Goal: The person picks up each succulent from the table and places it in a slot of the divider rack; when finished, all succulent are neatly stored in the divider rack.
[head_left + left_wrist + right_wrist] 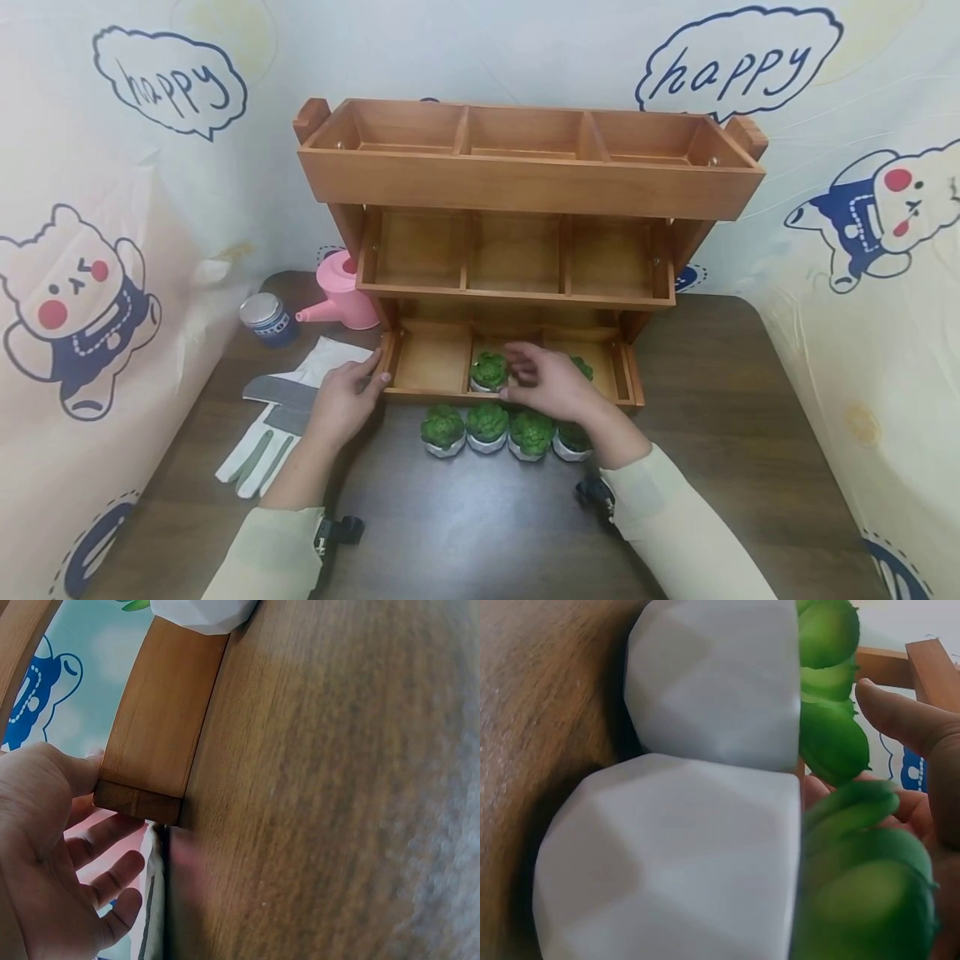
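A three-tier wooden shelf (pixel 529 185) with compartments stands on the table. My left hand (pixel 347 400) grips the left front corner of its bottom tier (pixel 154 727) between thumb and index finger; the other fingers curl loosely in the left wrist view. One potted succulent (pixel 489 371) sits in the bottom tier's middle compartment. Beside it is my right hand (pixel 551 382), fingers loosely bent and apart, with nothing visibly held. Another succulent (pixel 582 367) is partly hidden behind that hand, toward the right compartment. Several white-potted succulents (pixel 487 427) stand in a row before the shelf.
Left of the shelf are a pink watering can (pixel 347 296), a blue tin with a silver lid (pixel 268 319) and white-and-grey gloves (pixel 281 400). A printed cloth (pixel 480 50) hangs behind and along both sides. Close pots (pixel 667 855) fill much of the right wrist view.
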A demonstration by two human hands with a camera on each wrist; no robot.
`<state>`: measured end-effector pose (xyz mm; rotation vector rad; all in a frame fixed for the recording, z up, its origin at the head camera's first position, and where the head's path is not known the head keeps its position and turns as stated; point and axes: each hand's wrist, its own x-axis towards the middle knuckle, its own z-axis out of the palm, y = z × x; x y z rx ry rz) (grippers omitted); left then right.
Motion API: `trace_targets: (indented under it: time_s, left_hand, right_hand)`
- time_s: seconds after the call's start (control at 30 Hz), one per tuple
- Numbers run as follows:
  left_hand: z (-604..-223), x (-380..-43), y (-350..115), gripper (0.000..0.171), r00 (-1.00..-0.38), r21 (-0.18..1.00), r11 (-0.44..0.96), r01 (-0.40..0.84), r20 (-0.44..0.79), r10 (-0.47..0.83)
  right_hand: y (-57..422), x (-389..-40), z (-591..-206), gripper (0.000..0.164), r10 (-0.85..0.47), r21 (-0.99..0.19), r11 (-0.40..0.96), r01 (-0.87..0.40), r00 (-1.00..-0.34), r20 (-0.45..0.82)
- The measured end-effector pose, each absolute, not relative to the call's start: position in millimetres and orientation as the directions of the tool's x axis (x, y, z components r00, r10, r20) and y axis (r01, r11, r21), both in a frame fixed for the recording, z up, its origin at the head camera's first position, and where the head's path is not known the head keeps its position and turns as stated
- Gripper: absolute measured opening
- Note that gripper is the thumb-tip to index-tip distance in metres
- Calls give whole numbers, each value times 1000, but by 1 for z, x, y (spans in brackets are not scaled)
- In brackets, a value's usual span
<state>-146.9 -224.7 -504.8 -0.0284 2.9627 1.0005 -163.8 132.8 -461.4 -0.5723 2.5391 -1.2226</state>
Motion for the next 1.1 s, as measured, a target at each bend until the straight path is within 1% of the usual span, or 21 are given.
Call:
trace_targets:
  time_s: [0.27,0.67,0.8,0.97,1.1]
  left_hand:
    - [-503,-147,-224,59,-999,614,789,-34,-43,-10]
    - [-502,-147,-225,59,-999,613,790,-29,-39,-6]
    - [-503,-147,-225,59,-999,611,791,-28,-41,-4]
    - [-503,-147,-225,59,-999,615,788,-35,-49,-6]
    - [-505,-148,-225,60,-998,611,790,-45,-59,-12]
  right_hand:
    - [141,-157,-456,73,-449,-827,518,-216,-892,-48]
    - [152,-145,-454,70,-446,-857,468,-216,-895,-19]
    - [156,-140,-455,72,-450,-871,442,-214,-893,-9]
    - [160,-134,-456,69,-457,-888,404,-219,-889,12]
    - [164,-129,-457,67,-456,-888,400,-226,-890,21]
